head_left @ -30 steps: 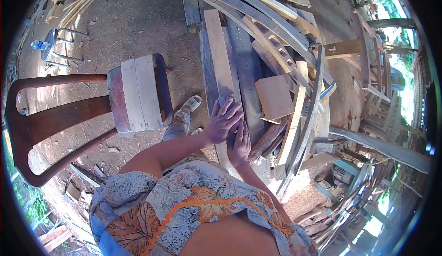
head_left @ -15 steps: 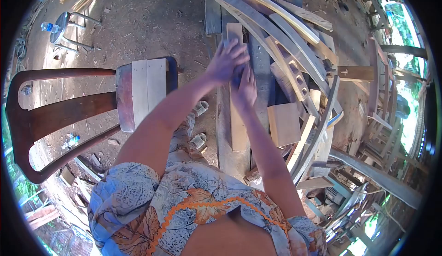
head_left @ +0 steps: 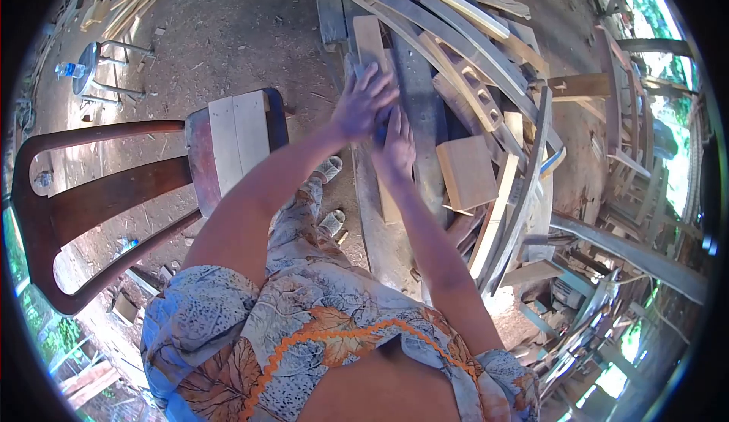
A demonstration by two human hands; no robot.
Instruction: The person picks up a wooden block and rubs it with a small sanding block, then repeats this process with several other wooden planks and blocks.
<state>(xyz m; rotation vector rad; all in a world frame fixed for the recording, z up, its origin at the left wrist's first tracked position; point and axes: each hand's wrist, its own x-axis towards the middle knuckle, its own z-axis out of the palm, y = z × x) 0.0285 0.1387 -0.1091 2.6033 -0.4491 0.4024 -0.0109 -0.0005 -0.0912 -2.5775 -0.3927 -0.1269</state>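
Note:
A long pale board (head_left: pixel 369 33) lies lengthwise on the worn wooden bench (head_left: pixel 420 103). Over its middle, my left hand (head_left: pixel 364 104) rests with its fingers spread, on or just above a dark object that is mostly covered. My right hand (head_left: pixel 396 148) lies beside and below it, its fingers pointing forward along the same dark object. I cannot make out what the object is, since both hands hide it. The near end of the board shows under my right wrist.
Curved wooden pieces (head_left: pixel 456 34) and a square block (head_left: pixel 467 173) lie right of the hands. A dark wooden chair (head_left: pixel 114 186) with pale boards (head_left: pixel 237 137) on its seat stands left. Beyond is a stool (head_left: pixel 87 69) with a bottle (head_left: pixel 70 70).
The view has shifted, so the bench and wood appear higher and slightly left. Both hands are nearer the body along the board, and the left hand's fingers look more spread.

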